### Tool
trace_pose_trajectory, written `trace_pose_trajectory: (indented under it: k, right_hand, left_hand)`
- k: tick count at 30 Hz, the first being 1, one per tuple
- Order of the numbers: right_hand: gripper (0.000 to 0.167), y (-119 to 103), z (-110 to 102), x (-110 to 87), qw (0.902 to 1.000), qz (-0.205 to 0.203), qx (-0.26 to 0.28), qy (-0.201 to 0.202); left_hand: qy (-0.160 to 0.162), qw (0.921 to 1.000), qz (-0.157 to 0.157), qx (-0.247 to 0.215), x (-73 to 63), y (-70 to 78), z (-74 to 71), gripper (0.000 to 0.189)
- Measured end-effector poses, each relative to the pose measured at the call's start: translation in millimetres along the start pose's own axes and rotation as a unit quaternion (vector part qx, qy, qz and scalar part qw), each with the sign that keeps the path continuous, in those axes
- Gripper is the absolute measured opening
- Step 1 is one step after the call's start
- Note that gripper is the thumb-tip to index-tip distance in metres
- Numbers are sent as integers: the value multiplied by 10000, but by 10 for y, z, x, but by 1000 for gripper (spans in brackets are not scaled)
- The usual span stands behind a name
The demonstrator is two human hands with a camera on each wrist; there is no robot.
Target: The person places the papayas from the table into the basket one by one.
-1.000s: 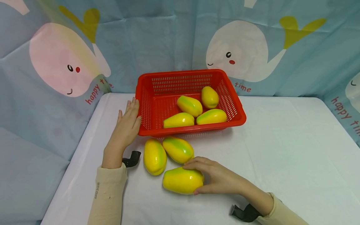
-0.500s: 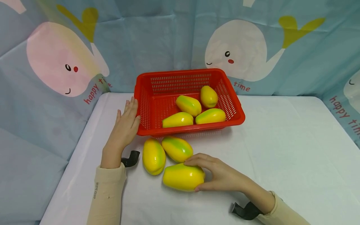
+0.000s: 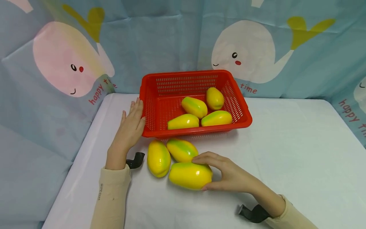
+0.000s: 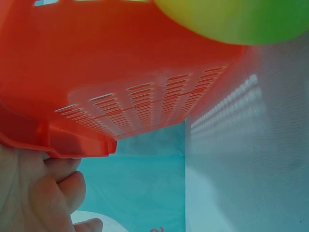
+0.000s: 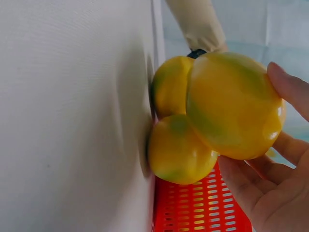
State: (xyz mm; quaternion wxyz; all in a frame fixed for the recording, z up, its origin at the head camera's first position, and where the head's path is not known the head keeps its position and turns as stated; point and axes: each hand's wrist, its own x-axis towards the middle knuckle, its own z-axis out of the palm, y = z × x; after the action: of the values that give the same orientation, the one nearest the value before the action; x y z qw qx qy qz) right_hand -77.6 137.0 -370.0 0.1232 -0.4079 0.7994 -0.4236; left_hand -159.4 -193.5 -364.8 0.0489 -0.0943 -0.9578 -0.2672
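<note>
My right hand [image 3: 226,173] grips a yellow papaya [image 3: 190,176] with green streaks, thumb on the near side and fingers over the far side. In the right wrist view this papaya [image 5: 234,104] is raised off the white table. Two more papayas lie just beyond it, one on the left [image 3: 158,159] and one farther back [image 3: 181,150]. My left hand [image 3: 127,128] rests against the left side of a red plastic basket [image 3: 197,129], fingers extended. From the left wrist, the fingers [image 4: 72,188] show by the basket's rim. Inside the basket lie several similar papayas [image 3: 194,107], toward its right half.
A white cloth covers the table [image 3: 291,152]. Behind it hangs a blue curtain [image 3: 160,41] with whale prints. Black mounts sit at both wrists, the left mount [image 3: 135,160] close to the left papaya.
My right hand has moved the gripped papaya up and away from me, nearer the two other papayas. The left hand stays at the basket's side.
</note>
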Motion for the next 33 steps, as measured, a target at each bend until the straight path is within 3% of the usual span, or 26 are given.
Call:
trace_pose_trajectory:
  k: [12, 19, 33]
  right_hand:
    - [60, -15, -78, 77, 9992, -363, -4, 182]
    - [65, -59, -190, 150, 9986, -380, -104, 353]
    - [66, -31, -409, 411, 9950, -592, 288, 752]
  left_hand:
    - [13, 10000, -7, -6, 8, 17, -11, 60]
    - [2, 10000, -46, 11, 11, 22, -13, 60]
    - [17, 10000, -51, 4, 15, 7, -3, 59]
